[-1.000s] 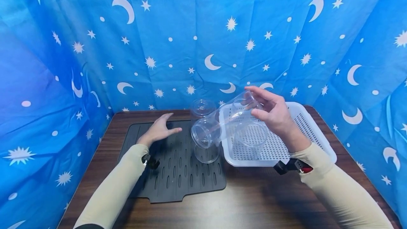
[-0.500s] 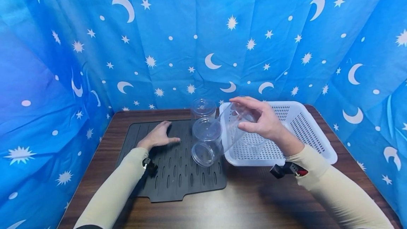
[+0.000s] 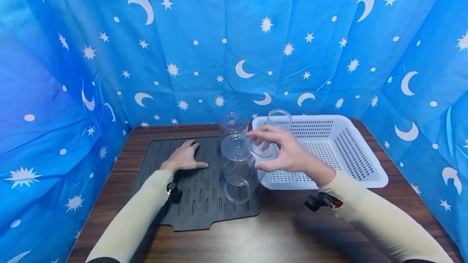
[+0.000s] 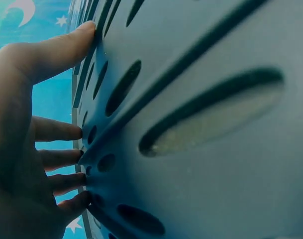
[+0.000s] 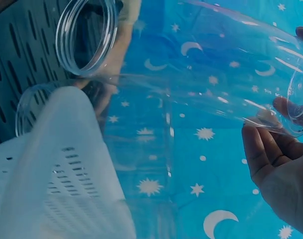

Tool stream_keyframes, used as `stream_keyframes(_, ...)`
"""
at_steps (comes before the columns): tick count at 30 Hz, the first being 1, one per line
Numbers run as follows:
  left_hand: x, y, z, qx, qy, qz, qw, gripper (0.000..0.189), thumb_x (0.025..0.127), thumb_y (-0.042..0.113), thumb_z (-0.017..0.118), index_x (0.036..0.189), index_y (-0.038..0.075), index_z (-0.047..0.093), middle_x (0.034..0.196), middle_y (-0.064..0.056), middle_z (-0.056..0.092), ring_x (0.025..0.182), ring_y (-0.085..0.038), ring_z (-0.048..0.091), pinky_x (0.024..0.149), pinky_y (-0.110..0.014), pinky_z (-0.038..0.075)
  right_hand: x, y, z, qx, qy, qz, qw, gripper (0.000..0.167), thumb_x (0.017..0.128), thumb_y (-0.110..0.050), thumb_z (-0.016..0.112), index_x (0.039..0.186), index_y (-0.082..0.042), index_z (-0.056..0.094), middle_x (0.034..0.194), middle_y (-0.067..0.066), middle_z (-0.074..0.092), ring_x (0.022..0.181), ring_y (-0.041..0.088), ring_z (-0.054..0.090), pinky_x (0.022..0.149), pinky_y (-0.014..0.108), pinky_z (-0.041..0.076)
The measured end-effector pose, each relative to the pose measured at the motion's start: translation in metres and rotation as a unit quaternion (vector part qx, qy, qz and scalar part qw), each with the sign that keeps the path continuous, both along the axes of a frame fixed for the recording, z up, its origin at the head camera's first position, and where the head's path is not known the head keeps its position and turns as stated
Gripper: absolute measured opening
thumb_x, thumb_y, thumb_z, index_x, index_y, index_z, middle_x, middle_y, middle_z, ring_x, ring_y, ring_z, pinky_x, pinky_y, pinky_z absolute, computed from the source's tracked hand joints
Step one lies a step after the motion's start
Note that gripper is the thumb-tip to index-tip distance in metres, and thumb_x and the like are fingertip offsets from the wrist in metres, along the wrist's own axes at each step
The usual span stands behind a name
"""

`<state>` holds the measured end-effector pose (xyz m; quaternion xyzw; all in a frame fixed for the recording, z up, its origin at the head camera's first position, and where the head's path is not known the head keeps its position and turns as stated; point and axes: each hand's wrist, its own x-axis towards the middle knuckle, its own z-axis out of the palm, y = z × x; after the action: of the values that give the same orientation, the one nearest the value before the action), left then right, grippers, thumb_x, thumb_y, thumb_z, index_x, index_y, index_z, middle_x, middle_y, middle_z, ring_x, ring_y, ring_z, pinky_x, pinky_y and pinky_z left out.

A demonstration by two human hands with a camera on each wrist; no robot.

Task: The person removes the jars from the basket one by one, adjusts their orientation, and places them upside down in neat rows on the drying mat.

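Observation:
My right hand [image 3: 283, 149] grips a clear plastic jar [image 5: 206, 64] round its base end. The jar is tilted, and its threaded mouth points down and left over the front right part of the black slotted mat [image 3: 193, 212]. Two more clear jars stand upside down along the mat's right side, a nearer one [image 3: 237, 143] and a farther one [image 3: 234, 121]. My left hand [image 3: 183, 157] has its fingers spread, with the fingertips and thumb right at the mat's surface, as the left wrist view shows.
A white perforated basket [image 3: 369, 171] stands to the right of the mat, close to the held jar. Another clear jar [image 3: 279, 116] is at its back left corner. The brown wood table [image 3: 252, 242] ends at a blue star-patterned curtain [image 3: 204, 72].
My right hand has moved left and down with the jar, away from the basket, and the jar has turned more upright, mouth downward. My left hand has lowered slightly onto the mat.

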<state>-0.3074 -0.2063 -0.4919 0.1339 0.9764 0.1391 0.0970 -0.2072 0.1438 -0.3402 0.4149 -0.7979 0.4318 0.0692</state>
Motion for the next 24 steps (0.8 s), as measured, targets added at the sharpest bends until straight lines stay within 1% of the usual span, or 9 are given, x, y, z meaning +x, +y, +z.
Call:
stream_keyframes(4,0.001,0.000,0.002,0.001,-0.006,0.003,1.0000,0.100,0.078,0.064,0.070,0.149,0.002,0.037,0.159,-0.022,0.023,0.146,-0.041,0.023,0.112,-0.059,0.029,0.001,-0.008,-0.006,0.029,0.007,-0.007,0.9995,0.065,0.070,-0.030,0.085,0.131,-0.021,0.063,0.118,-0.003,0.062,0.098,0.014,0.057,0.072,0.030,0.053)
stream_keyframes(9,0.002,0.000,-0.001,-0.001,-0.008,0.004,1.0000,0.099,0.078,0.064,0.069,0.149,0.003,0.037,0.160,-0.020,0.022,0.146,-0.040,0.022,0.113,-0.058,0.029,0.004,-0.018,-0.016,0.055,0.014,-0.004,0.9984,0.067,0.071,-0.035,0.084,0.131,-0.016,0.063,0.119,-0.003,0.059,0.096,0.012,0.055,0.074,0.030,0.052)
stream_keyframes(16,0.002,0.001,-0.002,0.000,-0.008,0.006,0.9999,0.100,0.078,0.064,0.070,0.150,0.004,0.037,0.160,-0.020,0.022,0.147,-0.039,0.021,0.113,-0.058,0.029,0.007,-0.031,-0.031,0.074,0.075,0.001,0.9945,0.069,0.069,-0.044,0.082,0.129,-0.013,0.064,0.115,-0.001,0.057,0.101,0.013,0.053,0.078,0.029,0.052)
stream_keyframes(20,0.001,0.000,-0.002,-0.003,-0.009,0.007,0.9999,0.101,0.077,0.066,0.069,0.150,0.004,0.037,0.160,-0.019,0.021,0.147,-0.039,0.021,0.113,-0.058,0.028,0.008,-0.036,-0.038,0.081,0.082,0.005,0.9933,0.072,0.069,-0.047,0.083,0.130,-0.012,0.064,0.116,0.001,0.055,0.106,0.014,0.051,0.083,0.030,0.053)
stream_keyframes(24,0.001,0.000,-0.003,-0.006,-0.010,0.008,0.9999,0.102,0.077,0.067,0.069,0.150,0.005,0.036,0.160,-0.019,0.021,0.147,-0.039,0.021,0.113,-0.058,0.028,0.007,-0.038,-0.045,0.077,0.111,0.008,0.9909,0.073,0.068,-0.049,0.083,0.128,-0.011,0.065,0.116,0.003,0.055,0.108,0.016,0.050,0.084,0.032,0.053)
